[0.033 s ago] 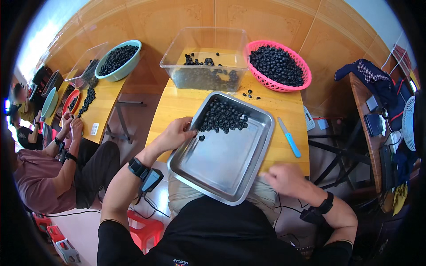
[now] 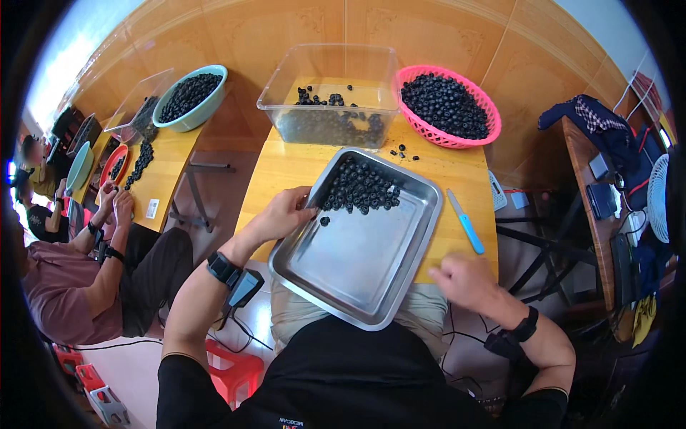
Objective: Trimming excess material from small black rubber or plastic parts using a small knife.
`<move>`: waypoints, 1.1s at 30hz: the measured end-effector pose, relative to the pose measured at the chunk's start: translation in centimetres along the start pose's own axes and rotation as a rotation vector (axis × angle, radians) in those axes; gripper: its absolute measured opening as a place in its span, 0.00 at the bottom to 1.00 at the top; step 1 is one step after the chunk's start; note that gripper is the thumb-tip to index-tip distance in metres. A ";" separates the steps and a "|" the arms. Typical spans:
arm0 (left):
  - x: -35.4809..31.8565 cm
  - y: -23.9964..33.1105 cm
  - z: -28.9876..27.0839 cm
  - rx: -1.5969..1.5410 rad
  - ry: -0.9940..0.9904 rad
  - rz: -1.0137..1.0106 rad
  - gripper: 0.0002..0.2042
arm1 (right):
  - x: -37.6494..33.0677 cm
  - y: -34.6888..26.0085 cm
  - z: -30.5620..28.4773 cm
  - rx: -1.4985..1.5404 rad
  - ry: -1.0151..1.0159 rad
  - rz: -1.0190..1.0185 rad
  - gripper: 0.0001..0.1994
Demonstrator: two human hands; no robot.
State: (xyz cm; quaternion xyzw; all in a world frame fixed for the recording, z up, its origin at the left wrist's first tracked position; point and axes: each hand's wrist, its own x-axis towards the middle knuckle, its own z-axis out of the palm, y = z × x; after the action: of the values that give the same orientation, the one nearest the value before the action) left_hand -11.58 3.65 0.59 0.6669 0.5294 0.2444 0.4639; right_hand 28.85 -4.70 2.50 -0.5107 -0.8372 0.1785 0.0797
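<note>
The curled right hand [image 2: 468, 284] has edged farther from the tray [image 2: 350, 261] — empty or not, I can't tell — so only the left hand [image 2: 281, 216], grasping its rim, seemingly steadies it.

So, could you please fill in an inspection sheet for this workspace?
Surface: yellow wooden table; the metal tray juts past its near edge.
Job's things: dark round berries clustered in the tray's far left part; more in the clear plastic bin and pink basket.
Clutter: blue-handled knife right of the tray; stray dark bits beyond it.
Left hand: at the tray's left rim; grip unclear.
Right hand: curled, apart from the tray; contents hidden.
Cables: dark cables visible on both sides.
Surroundings: co-worker at left; red stool; tan panelled wall.
</note>
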 end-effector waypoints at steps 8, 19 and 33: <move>2.8 2.5 -0.3 0.486 0.107 0.138 0.21 | 2.0 6.3 0.3 -0.202 0.289 0.175 0.18; 6.0 0.8 0.7 0.646 0.201 0.312 0.18 | 3.0 9.1 1.6 0.009 0.395 0.203 0.17; 9.0 1.5 2.2 0.713 0.206 0.515 0.17 | 4.3 8.8 0.8 0.053 0.370 0.373 0.13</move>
State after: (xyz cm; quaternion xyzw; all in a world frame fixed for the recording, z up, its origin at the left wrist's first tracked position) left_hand -6.18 11.28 -0.56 0.8673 0.4408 0.2193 0.0740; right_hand 33.89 2.64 -1.82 -0.6777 -0.6951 0.1154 0.2102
